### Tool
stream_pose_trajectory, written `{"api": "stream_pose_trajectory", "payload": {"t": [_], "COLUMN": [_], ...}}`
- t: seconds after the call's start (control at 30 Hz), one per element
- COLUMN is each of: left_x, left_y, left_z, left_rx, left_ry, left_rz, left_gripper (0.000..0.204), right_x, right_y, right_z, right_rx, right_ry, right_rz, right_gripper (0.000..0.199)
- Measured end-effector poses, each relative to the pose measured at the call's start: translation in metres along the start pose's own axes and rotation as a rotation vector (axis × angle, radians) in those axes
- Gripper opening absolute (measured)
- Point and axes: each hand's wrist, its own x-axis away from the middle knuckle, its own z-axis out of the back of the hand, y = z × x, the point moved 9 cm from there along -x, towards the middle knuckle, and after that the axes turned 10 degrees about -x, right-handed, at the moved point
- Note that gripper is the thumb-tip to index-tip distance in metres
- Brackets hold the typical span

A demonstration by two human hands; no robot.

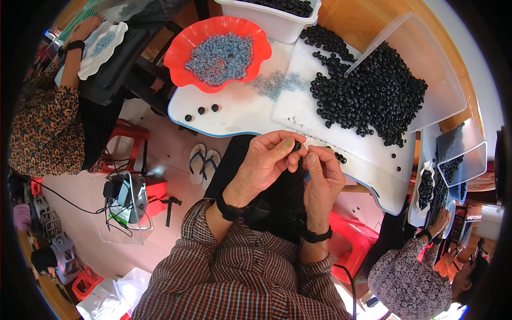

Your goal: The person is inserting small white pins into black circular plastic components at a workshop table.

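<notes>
Over the table's near edge, my left hand pinches a small round black part between thumb and fingers. Close beside it, my right hand is closed, thumb against fingertips; whatever it pinches is too small to make out. A few loose black parts lie by my right fingers. Beyond my hands, a large heap of the same black parts spills from a tipped clear bin. A red scalloped bowl holds many tiny clear bluish pieces, and more are scattered next to it.
Three black parts sit near the left edge of the white table. A white tub stands at the back. Co-workers sit at left and right. Sandals and a red stool are below.
</notes>
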Motion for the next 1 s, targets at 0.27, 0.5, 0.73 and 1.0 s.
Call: {"api": "stream_pose_trajectory", "payload": {"t": [0.27,0.5,0.73,1.0], "left_x": [0.0,0.001,0.002,0.007], "left_y": [-0.001,0.005,-0.001,0.01], "left_z": [-0.002,-0.006,0.003,-0.012], "left_rx": [0.044,0.09,-0.088,-0.444], "left_ry": [-0.02,-0.005,0.046,0.084], "left_rz": [-0.029,0.006,-0.015,-0.112], "left_gripper": [0.024,0.027,0.022,0.022], "right_x": [0.0,0.0,0.002,-0.002], "right_y": [0.004,0.004,-0.003,0.011], "right_z": [-0.007,-0.002,-0.009,0.006], "right_rx": [0.026,-0.008,0.01,-0.191], "right_ry": [-0.031,-0.004,-0.038,-0.003], "right_rz": [0.002,-0.021,0.035,-0.095], "right_gripper": [0.013,0.014,0.013,0.009]}}
